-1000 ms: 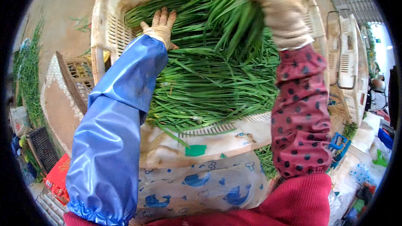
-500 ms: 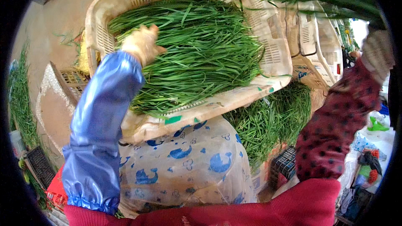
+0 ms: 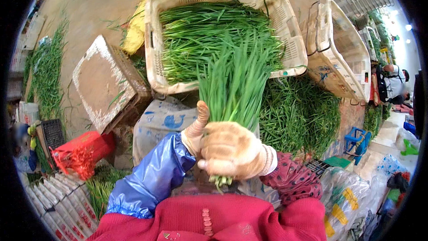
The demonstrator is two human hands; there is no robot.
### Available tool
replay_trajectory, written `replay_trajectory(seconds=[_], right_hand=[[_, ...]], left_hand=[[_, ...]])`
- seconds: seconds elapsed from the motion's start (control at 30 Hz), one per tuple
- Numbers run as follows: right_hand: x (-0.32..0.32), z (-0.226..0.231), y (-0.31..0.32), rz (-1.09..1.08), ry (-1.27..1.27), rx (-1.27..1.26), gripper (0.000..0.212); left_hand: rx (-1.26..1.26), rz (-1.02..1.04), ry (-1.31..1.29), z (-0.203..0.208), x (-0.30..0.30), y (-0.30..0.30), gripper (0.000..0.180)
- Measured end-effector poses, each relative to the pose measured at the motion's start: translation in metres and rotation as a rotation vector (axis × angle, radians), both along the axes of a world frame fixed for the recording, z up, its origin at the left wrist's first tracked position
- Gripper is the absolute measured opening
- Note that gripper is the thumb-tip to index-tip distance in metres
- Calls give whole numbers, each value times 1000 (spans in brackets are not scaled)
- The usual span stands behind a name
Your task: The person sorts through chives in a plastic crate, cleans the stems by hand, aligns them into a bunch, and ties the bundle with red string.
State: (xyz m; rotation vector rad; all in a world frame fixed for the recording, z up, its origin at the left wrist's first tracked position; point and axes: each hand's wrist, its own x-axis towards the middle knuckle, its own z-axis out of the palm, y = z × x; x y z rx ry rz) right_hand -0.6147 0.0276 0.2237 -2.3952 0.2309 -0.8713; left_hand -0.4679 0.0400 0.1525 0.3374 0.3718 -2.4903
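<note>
One bunch of green leaves (image 3: 234, 89) is held before the chest, tips fanned away, its cut stem ends enclosed by the curled right hand (image 3: 234, 149). Whether anything is gripped by the left hand (image 3: 195, 131), thumb raised alongside, cannot be told. Light, floppy, easily bruised leaves are suggested; the stem end seems best grasped. Beyond, the near rim of the white crate (image 3: 287, 35) is overlapped; sideways, movement is bounded by the tilted crate (image 3: 327, 62).
</note>
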Motion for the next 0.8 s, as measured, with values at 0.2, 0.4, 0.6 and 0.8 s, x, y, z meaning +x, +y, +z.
replay_trajectory(seconds=[0.2, 0.4, 0.6, 0.8], right_hand=[[34, 12, 37, 230, -38, -84, 17], [39, 70, 10, 248, 304, -139, 54], [-3, 46, -28, -78, 24, 1187, 105], [143, 34, -102, -39, -231, 1184, 78]], left_hand=[[-351, 124, 154, -21, -6, 25, 80], [-409, 328, -162, 35, 40, 20, 74], [-661, 327, -565, 50, 77, -18, 58], [-918, 614, -1045, 44, 150, -38, 79]])
